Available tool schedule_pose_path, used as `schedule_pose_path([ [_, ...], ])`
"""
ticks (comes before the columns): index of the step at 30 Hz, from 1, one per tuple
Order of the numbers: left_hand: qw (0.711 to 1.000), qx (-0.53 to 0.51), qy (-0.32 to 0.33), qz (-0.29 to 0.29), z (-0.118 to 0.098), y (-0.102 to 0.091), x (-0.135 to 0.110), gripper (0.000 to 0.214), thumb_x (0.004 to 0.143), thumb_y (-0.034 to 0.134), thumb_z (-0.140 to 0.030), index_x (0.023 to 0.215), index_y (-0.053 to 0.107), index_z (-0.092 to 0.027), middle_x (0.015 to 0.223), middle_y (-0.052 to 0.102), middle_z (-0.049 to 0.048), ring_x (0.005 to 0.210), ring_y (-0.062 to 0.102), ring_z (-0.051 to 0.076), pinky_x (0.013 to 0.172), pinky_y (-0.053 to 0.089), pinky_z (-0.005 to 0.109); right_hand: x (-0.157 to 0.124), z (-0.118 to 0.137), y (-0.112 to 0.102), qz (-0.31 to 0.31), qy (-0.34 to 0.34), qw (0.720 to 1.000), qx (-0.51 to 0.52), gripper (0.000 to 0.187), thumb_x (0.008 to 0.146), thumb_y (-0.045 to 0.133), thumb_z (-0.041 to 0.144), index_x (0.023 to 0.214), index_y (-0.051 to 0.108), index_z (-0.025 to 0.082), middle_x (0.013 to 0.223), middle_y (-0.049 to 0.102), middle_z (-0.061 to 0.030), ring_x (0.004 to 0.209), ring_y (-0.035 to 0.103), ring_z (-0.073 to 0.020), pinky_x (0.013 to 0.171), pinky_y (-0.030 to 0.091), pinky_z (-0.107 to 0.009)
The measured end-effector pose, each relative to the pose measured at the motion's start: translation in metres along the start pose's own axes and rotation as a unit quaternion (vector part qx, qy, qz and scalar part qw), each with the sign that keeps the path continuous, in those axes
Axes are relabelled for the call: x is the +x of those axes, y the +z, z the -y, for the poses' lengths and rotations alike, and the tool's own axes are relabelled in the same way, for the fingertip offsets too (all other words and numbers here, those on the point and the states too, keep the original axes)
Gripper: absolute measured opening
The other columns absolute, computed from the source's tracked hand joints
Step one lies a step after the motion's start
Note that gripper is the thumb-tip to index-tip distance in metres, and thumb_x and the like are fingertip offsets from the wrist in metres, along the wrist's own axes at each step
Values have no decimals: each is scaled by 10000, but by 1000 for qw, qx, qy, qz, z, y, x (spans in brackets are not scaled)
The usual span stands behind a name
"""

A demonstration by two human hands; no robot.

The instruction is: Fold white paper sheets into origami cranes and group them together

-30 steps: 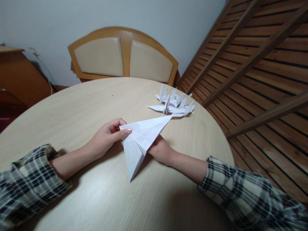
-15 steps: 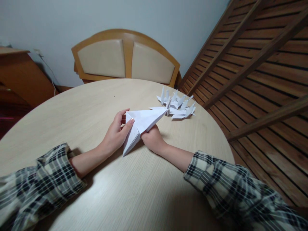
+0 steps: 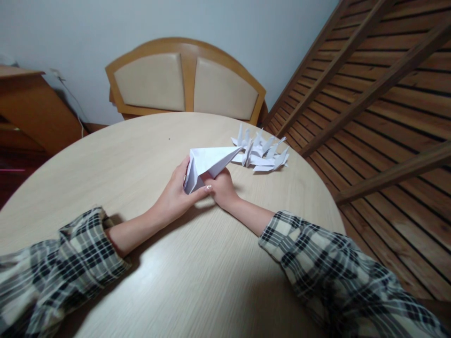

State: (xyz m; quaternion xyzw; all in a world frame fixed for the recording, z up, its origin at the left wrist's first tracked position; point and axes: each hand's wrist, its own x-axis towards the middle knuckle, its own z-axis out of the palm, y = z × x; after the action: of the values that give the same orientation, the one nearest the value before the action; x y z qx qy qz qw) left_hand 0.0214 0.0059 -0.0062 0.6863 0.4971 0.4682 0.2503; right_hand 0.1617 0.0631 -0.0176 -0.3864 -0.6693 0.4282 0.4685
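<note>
A folded piece of white paper (image 3: 213, 157) is held between my two hands above the middle of the table, its long point aimed right. My left hand (image 3: 178, 188) grips its left end, with the fingers behind the paper and the thumb stretched across below it. From the lower right, my right hand (image 3: 222, 187) holds the underside; its fingers are partly hidden by the paper and look closed. Just past the paper's tip stands a group of several folded white paper cranes (image 3: 260, 157).
The round, light wood table (image 3: 197, 272) spans the view. Behind it stands a chair-like back with cream panels (image 3: 151, 84) against the wall. A slatted wooden partition (image 3: 380, 94) rises close on the right. At far left is a brown wooden desk (image 3: 35, 108).
The paper has tilted, and its lower flap, which pointed down towards me, is now folded up out of sight. My left thumb has moved from the paper's face to below it, near my right hand.
</note>
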Motion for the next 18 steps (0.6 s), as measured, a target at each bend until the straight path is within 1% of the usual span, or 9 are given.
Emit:
schedule_pose_path([
  [3,1000,22,18,-1,0,-1,-1,977,797,706,-651,1555,318,-171,1571,418,204,1454,380,385,1217,277,567,0,0,1,-1,5,1000,22,201,821,643,362,954,633,211,1014,755,-80,946,694,-247,910,578,-410],
  [6,998,43,34,-12,1,-1,-2,930,844,682,-614,1573,296,-186,1597,390,195,1479,352,375,1229,272,561,-1,-1,2,8,3,1000,20,207,838,647,365,974,650,209,1020,754,-81,963,690,-249,930,576,-419],
  [10,995,64,70,-24,10,-2,-4,768,945,590,-478,1588,288,-187,1617,381,170,1494,353,336,1245,273,531,-2,0,2,-14,-2,999,-33,151,848,632,332,923,667,206,1010,748,-103,1111,663,-284,981,561,-433],
  [12,992,70,95,-40,16,-3,-3,660,978,526,-376,1580,321,-199,1617,396,144,1492,370,305,1253,277,507,-3,1,2,-25,-19,997,-66,184,870,605,372,918,669,207,1005,748,-114,1147,657,-302,984,559,-444],
  [15,989,80,105,-61,23,-6,-1,600,969,495,-255,1557,383,-219,1605,430,114,1484,392,280,1258,281,493,-7,2,2,-24,-55,991,-117,269,925,523,428,976,671,209,1050,744,-127,1149,667,-312,985,553,-462],
  [18,988,73,109,-75,20,-9,0,616,927,527,-192,1534,434,-241,1586,466,88,1466,424,281,1251,303,499,-11,-1,3,-11,-84,982,-168,292,956,482,425,1068,663,225,1107,736,-124,1173,659,-313,987,547,-467],
])
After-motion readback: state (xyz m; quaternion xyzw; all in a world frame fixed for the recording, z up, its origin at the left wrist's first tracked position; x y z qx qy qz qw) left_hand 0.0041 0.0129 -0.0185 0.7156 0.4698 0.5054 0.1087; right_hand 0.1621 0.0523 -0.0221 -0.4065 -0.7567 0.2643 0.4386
